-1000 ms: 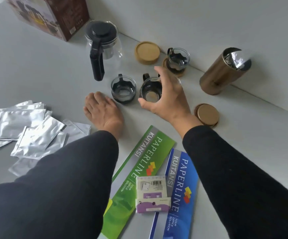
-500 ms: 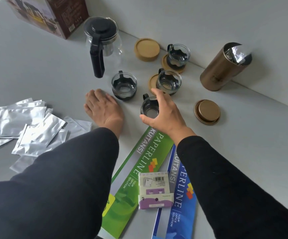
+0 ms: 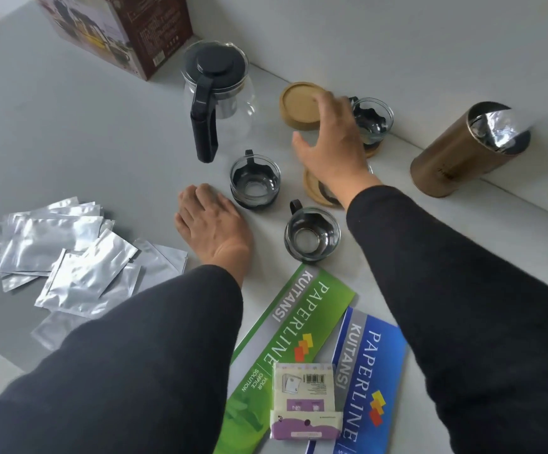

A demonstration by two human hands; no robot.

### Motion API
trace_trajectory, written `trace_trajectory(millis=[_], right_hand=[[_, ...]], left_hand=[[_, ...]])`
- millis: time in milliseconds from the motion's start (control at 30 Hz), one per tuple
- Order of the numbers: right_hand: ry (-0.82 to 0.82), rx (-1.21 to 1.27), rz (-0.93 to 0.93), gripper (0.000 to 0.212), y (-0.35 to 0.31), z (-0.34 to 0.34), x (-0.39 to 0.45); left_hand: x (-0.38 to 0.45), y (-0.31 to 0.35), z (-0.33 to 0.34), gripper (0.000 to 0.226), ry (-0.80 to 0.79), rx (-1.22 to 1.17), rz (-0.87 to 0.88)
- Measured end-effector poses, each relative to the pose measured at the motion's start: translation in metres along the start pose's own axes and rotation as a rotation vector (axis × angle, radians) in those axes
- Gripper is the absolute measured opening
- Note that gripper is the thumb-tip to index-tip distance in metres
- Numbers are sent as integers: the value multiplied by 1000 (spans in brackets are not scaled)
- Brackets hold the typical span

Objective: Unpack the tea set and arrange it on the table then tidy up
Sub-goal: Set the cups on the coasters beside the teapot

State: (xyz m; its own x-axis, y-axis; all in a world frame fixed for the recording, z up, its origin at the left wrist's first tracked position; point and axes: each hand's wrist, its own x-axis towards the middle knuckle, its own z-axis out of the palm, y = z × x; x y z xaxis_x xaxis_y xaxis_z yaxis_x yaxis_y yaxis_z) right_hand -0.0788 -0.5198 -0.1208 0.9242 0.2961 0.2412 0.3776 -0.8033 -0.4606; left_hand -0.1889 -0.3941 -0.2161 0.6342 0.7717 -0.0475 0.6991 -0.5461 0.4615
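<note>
A glass teapot (image 3: 230,103) with a black lid and handle stands at the back of the table. One glass cup (image 3: 255,184) sits in front of it, and a second cup (image 3: 312,236) stands alone nearer me. A third cup (image 3: 375,122) rests on a wooden coaster by the wall. My right hand (image 3: 330,144) hovers with fingers spread over the stack of wooden coasters (image 3: 299,103), holding nothing. Below my wrist, another coaster (image 3: 315,188) shows, and what stands on it is mostly hidden. My left hand (image 3: 212,224) lies flat on the table beside the first cup.
A brown tea set box (image 3: 118,31) stands at the back left, and a gold canister (image 3: 456,152) at the right. Several foil sachets (image 3: 59,253) lie at the left. A green booklet (image 3: 295,332), a blue booklet (image 3: 369,371) and a small paper pack (image 3: 305,401) lie near me.
My right hand carried a cup toward me, set it down above the green booklet and let go. It then moved back over the wooden coasters. My left hand stayed put.
</note>
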Motion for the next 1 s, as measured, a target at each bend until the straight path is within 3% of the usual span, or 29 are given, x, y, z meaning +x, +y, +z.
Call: trace_trajectory(millis=[200,400,667,833,1000], right_hand=[[-146,-38,222,70,11,26,56],[-213,-148,325,81,17,51,85],[-182,-186,459,82,21,59,95],[-179,-91,362,88,18,46,85],[-323,-47,119,85,17,33,59]], left_hand=[[-1,4,-1,35,-12,30,-49],[-2,6,-1,35,-19,48,-58],[-2,8,-2,37,-25,62,-70],[-2,8,-1,37,-10,60,-61],[-2,7,-1,37,-3,49,-61]])
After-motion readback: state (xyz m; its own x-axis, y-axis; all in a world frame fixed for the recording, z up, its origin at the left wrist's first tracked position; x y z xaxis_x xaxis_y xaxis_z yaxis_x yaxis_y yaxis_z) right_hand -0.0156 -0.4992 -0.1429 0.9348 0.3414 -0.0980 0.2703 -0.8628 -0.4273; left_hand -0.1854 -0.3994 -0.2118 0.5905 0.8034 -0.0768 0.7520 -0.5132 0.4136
